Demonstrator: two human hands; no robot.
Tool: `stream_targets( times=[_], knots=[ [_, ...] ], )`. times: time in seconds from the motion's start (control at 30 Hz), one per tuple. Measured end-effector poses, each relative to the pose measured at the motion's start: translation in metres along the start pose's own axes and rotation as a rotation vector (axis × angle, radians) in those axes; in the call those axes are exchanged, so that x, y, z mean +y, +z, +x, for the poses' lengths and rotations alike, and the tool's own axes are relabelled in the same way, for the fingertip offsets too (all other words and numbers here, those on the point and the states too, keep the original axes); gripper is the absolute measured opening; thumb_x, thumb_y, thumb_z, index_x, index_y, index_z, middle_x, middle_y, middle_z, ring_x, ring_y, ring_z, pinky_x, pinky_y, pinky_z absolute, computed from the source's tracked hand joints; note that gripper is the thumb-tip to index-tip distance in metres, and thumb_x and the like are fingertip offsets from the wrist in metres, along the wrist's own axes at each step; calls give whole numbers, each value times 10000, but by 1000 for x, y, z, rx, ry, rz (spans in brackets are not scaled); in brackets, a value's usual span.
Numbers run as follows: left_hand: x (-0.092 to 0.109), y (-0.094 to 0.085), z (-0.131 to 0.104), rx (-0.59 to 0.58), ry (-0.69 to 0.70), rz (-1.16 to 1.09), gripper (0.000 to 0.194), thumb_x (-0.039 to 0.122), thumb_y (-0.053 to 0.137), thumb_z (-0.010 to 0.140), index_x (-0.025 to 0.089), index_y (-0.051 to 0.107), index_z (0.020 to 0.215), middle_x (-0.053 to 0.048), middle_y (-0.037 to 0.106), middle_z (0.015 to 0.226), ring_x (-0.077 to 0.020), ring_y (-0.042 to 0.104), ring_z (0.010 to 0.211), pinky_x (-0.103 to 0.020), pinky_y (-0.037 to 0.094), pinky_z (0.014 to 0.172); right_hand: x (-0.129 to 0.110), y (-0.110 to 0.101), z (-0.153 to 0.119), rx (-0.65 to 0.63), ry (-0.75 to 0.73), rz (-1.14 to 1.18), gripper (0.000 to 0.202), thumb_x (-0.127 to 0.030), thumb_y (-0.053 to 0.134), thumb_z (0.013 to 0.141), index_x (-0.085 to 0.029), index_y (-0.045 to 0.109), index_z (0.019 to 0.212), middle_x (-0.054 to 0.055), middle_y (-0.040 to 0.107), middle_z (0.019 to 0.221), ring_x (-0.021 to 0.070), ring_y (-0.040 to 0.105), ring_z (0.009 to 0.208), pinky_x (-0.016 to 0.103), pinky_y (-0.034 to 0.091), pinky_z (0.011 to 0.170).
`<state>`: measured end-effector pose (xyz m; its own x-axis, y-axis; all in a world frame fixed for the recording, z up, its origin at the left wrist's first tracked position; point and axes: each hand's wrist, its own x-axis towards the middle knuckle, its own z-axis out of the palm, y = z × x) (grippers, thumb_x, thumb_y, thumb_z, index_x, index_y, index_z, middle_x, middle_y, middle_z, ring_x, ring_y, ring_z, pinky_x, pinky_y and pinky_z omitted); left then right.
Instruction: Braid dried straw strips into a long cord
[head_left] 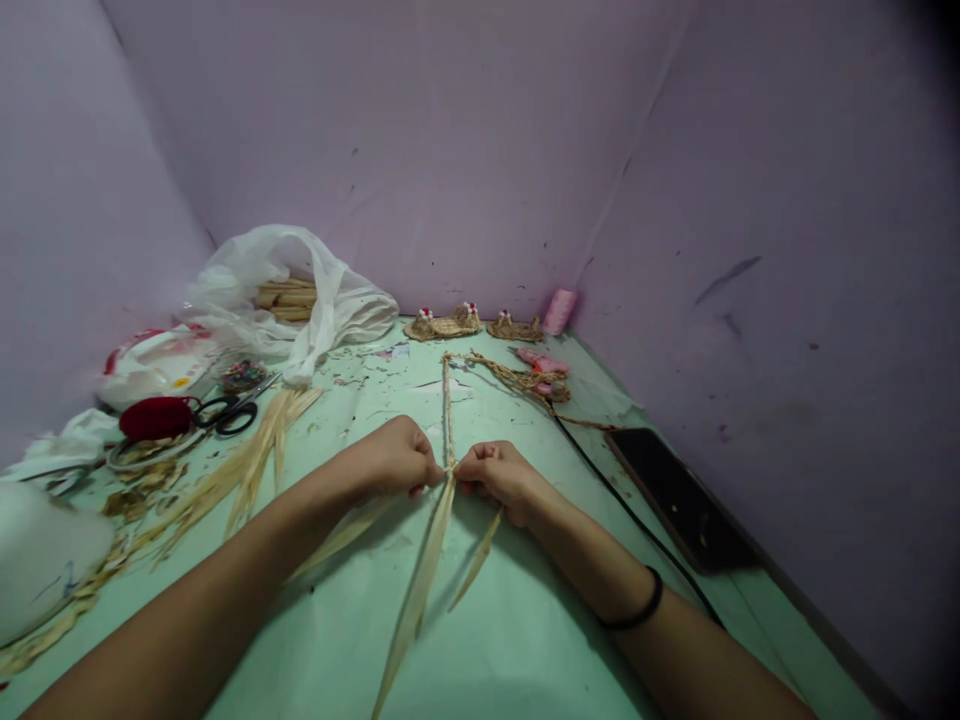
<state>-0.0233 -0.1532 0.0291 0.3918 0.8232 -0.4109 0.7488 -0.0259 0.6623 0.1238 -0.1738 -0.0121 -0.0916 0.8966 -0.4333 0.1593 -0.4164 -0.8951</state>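
From the head view, can see tan strips (288, 300) bundled inside a white plastic bag (330, 285) near the far left corner of the bench (510, 640), and, closer along the left edge, a red-and-white bag (161, 368), contents impossible to make out. Pinching the braid (448, 410) mid-bench at its near end, left hand (409, 460) and right hand (501, 474) closed on either side, with its length stretching toward the far edge and pale loose strands (431, 570) trailing toward the near edge.
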Motion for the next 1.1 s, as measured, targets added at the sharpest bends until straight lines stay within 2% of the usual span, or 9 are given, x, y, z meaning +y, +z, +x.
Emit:
stream_targets(
  times=[0.17, 0.27, 0.33, 0.43, 0.5, 0.6, 0.7, 0.87, 1.1],
  knots=[
    [16, 47, -16, 260, 69, 295, 147, 195, 490, 604, 138, 625, 623, -61, 569, 571, -160, 509, 556, -244, 329, 526, 1, 3, -2, 26, 16, 115, 75, -102, 490, 500, -154, 451, 461, -81, 332, 306, 25, 215, 307, 202, 101, 348],
    [23, 66, -26, 325, 112, 372, 167, 192, 493, 637, 145, 638, 705, -81, 591, 622, -188, 546, 625, -264, 358, 587, 3, 3, -2, 30, 6, 127, 66, -104, 508, 491, -154, 465, 484, -84, 321, 315, 32, 241, 318, 200, 124, 348],
    [25, 60, -28, 276, 136, 345, 131, 220, 518, 638, 147, 627, 650, -61, 565, 559, -175, 537, 586, -253, 354, 562, 4, 1, -2, -19, 1, 129, 48, -120, 514, 502, -151, 478, 494, -82, 327, 314, 35, 240, 314, 203, 129, 346],
    [22, 32, -21, 178, 116, 179, 206, 302, 535, 639, 143, 571, 513, -13, 466, 420, -124, 470, 444, -223, 301, 455, 5, -4, 0, -76, 9, 137, 46, -145, 516, 521, -152, 479, 494, -71, 359, 314, 36, 243, 303, 204, 133, 344],
    [18, 14, -12, 271, 11, -65, 215, 313, 496, 672, 136, 588, 592, 7, 466, 425, -90, 417, 368, -207, 270, 402, 5, -6, 0, -110, 15, 143, 66, -173, 532, 532, -153, 480, 496, -66, 379, 322, 37, 250, 301, 201, 143, 345],
    [9, 6, 1, 27, -159, -463, 186, 269, 505, 656, 108, 598, 658, -2, 512, 464, -56, 359, 316, -186, 225, 341, 4, -8, 0, -178, -10, 179, 101, -211, 563, 531, -149, 488, 508, -44, 452, 372, 48, 331, 331, 195, 204, 362],
    [1, 13, 12, -208, -166, -693, 148, 227, 545, 608, 85, 586, 598, -21, 534, 491, -43, 392, 345, -161, 258, 339, 2, -11, -1, -237, -43, 208, 134, -227, 589, 525, -144, 485, 510, -21, 516, 442, 60, 404, 390, 191, 259, 395],
    [-4, 21, 20, -51, -149, -512, 105, 167, 525, 529, 123, 496, 438, 29, 398, 329, -57, 322, 283, -187, 222, 301, 3, -15, 6, -208, -182, -13, 125, -203, 594, 549, -142, 487, 528, -51, 456, 418, 36, 323, 377, 183, 215, 385],
    [-13, 30, 28, 70, 55, -233, 114, 169, 472, 518, 126, 494, 415, 35, 351, 329, -67, 319, 341, -210, 216, 370, 9, -10, 9, 38, -231, -376, 26, -139, 558, 553, -138, 536, 540, -39, 455, 418, 54, 347, 408, 190, 227, 392]
  ],
)
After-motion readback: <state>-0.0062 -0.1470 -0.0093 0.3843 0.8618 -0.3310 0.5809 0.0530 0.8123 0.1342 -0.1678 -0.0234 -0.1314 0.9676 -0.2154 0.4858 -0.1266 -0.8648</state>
